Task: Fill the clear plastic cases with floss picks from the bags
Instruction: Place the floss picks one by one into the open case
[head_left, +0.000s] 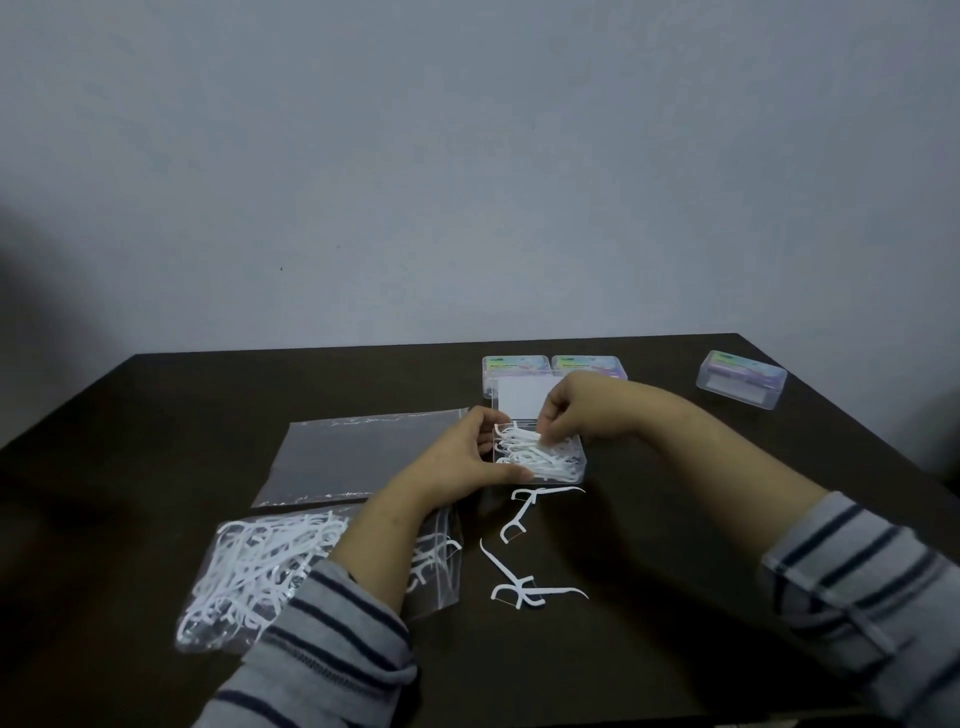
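An open clear plastic case (577, 462) sits mid-table with its lid (519, 397) standing up behind it, and a heap of white floss picks (535, 457) inside. My left hand (462, 457) holds the case's left side, thumb along its front edge. My right hand (566, 415) reaches in from above and pinches picks in the heap. A clear bag (249, 566) with many picks lies at the front left, partly under my left forearm. Several loose picks (519, 587) lie on the table in front of the case.
A flat, empty-looking clear bag (353, 457) lies left of the case. Two closed cases with coloured labels (553, 364) stand behind the open one; a third closed case (740, 378) sits at the far right. The dark table (156, 415) ends at a grey wall.
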